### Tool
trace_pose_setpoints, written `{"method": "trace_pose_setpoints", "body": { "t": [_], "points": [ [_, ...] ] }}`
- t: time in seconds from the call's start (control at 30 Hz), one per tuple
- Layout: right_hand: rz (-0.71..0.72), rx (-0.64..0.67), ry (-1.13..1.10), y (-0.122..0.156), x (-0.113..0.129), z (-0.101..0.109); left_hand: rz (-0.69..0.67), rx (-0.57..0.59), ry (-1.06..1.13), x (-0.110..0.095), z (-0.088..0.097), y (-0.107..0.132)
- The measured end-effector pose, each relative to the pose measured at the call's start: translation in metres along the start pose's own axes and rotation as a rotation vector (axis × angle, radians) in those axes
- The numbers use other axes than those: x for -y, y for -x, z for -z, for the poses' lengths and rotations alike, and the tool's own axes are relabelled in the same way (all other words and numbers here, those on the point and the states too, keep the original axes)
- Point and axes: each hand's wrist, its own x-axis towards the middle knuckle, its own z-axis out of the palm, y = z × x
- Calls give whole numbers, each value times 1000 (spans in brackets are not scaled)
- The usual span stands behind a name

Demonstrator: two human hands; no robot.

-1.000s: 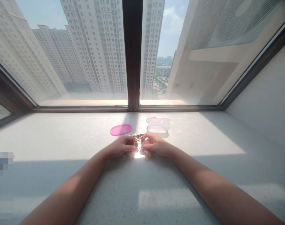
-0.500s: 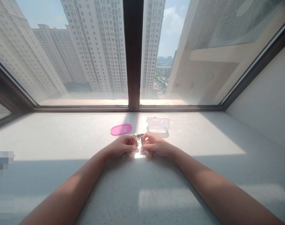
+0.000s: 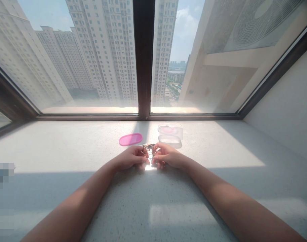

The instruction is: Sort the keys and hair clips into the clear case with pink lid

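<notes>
Above the pale speckled sill, my left hand (image 3: 131,158) and my right hand (image 3: 169,157) face each other with little space between them. Both have their fingers closed on small gold-coloured metal loops (image 3: 145,150), which look like bent wire. Whether the loops are joined to one another I cannot tell. Some of the metal, and several fingertips, are hidden behind the hands. Just beyond my left hand lies a pink oval lid (image 3: 130,139). A clear plastic box (image 3: 177,132) with a pinkish patch stands behind my right hand.
The speckled sill (image 3: 67,144) runs up to a dark window frame (image 3: 92,117). A white wall (image 3: 289,94) bounds the right side. Bright sun patches and shadows cross the surface. At the left edge is a blurred-out patch (image 3: 2,195).
Hardly anything differs: the fingers and the metal loops between them have shifted very slightly. The lid and the box are where they were.
</notes>
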Motion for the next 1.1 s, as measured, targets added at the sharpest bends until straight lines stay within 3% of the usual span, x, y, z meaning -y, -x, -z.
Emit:
{"method": "trace_pose_setpoints", "body": {
  "t": [1.1],
  "points": [
    [35,17,-43,-3,-7,3,-2,-6,37,1,0,0]
  ]
}}
